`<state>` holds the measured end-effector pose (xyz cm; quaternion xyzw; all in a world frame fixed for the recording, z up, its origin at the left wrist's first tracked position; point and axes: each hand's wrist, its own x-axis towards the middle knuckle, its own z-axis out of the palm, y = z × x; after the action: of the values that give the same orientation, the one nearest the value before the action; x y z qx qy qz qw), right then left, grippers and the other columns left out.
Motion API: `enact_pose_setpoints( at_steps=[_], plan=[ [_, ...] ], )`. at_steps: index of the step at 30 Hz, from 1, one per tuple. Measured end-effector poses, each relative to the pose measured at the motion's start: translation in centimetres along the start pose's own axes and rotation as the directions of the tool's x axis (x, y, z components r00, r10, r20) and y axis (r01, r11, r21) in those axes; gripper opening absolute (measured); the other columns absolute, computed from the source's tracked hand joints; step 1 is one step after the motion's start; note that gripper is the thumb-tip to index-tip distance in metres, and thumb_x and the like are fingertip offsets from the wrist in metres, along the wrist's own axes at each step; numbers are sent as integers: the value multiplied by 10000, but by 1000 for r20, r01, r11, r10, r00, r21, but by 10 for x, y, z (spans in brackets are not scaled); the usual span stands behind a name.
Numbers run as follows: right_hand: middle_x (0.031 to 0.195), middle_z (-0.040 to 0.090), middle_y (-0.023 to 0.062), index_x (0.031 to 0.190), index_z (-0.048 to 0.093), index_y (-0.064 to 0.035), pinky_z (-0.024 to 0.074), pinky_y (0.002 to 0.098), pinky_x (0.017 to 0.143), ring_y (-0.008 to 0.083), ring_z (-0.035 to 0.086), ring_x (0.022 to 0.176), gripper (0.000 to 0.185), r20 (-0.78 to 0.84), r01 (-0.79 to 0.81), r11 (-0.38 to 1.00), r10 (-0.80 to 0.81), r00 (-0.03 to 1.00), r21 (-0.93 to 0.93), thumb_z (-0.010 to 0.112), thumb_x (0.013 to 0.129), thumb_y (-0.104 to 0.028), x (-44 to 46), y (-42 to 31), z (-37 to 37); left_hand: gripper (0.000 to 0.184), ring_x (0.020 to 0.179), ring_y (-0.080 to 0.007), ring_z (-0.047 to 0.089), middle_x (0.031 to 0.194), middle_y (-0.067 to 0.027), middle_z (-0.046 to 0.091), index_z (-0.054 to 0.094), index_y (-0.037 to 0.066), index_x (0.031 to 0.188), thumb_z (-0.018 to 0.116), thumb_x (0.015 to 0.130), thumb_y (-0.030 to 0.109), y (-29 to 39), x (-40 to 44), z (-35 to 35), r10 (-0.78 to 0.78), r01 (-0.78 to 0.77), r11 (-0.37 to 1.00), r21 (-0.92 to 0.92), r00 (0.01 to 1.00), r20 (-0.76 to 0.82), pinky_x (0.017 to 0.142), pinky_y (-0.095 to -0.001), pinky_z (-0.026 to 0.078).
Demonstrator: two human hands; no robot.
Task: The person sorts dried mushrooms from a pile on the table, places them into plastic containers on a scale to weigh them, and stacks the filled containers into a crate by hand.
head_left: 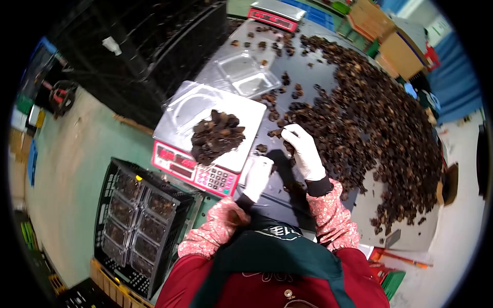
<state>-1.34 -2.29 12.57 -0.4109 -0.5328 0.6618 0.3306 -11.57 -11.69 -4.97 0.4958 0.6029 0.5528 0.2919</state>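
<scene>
My left hand (258, 177), in a white glove, rests with curled fingers beside the right edge of a red-and-white scale (250, 120). Whether anything is inside those fingers is hidden. A heap of dark brown mushrooms (218, 137) lies in a clear plastic tray (184, 110) on the scale's plate. My right hand (304, 151), also gloved in white, is over the near-left edge of a large mushroom pile (370, 118). Its thumb and fingers pinch a small dark mushroom (276, 133). One loose mushroom (262, 148) lies on the table between the scale and my right hand.
Clear plastic trays (244, 72) lie behind the scale. A second scale (275, 18) stands at the table's far end. At lower left, a black crate (110, 192) holds several filled clear boxes. Cardboard boxes (403, 51) stand at far right, and a tall black stack (133, 56) at left.
</scene>
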Motion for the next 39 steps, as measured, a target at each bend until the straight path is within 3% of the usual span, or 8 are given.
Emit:
enact_pose_setpoints(
  at_steps=[4,7,15,18,25,28,31,39],
  plan=[
    [893,619,27,1071,644,-21,484,253,735,96,589,799,235,189,247,969,-239,952,-23,664,911,-192,27,-14,69,199,1086,-343,525,1042,-129,607,636,71,1009,587,832,147,27,-16,-8,-7,-30,876,482,997,76,927,-456,407],
    [973,645,99,1097,635,-36,482,340,845,226,629,912,244,405,716,525,-594,695,-460,661,895,-171,55,-10,100,207,1113,-341,525,1092,-136,617,637,56,1022,593,842,149,28,-13,-8,199,-162,820,549,980,-8,960,-470,409],
    [979,661,107,958,652,-33,479,351,874,262,628,953,163,403,685,548,-556,727,-481,698,812,-90,66,-5,128,401,1254,-387,469,1237,-246,552,588,-5,1205,589,862,204,37,-1,-10,-56,-34,751,659,992,116,1063,-445,389],
    [982,658,94,928,658,-64,467,379,886,277,615,980,160,562,804,312,-587,582,-507,707,787,-120,75,4,126,433,1247,-406,472,1246,-268,538,553,-22,1241,575,876,211,60,17,-21,-319,97,786,611,910,266,1050,-453,398],
    [1312,557,164,1290,597,-115,433,407,1008,354,541,1168,523,545,807,272,-621,563,-524,663,780,-20,70,0,112,709,1321,-421,387,1421,-282,367,381,-16,1429,611,864,346,-12,15,30,-253,-91,435,896,942,219,1078,-512,353],
    [1317,570,153,1245,634,-92,468,359,958,292,572,1137,513,433,714,621,-573,695,-323,557,753,32,63,-15,91,785,1403,-441,265,1516,-270,252,361,-2,1457,626,863,438,25,19,16,-134,106,710,696,991,-14,1129,-546,267],
    [1171,636,98,1283,579,-7,494,296,847,162,613,931,441,185,125,991,-133,974,56,614,844,-41,20,-40,58,800,1421,-426,249,1530,-273,269,374,-1,1458,632,868,473,19,23,11,-32,-43,698,714,995,92,1168,-516,188],
    [1094,664,35,1284,587,-33,492,292,737,150,587,879,352,-85,-108,795,196,977,597,578,946,-129,-44,80,-104,674,1404,-359,333,1458,-210,428,421,-12,1416,556,932,436,23,-1,43,150,-396,831,391,836,529,1193,-498,181]
  ],
)
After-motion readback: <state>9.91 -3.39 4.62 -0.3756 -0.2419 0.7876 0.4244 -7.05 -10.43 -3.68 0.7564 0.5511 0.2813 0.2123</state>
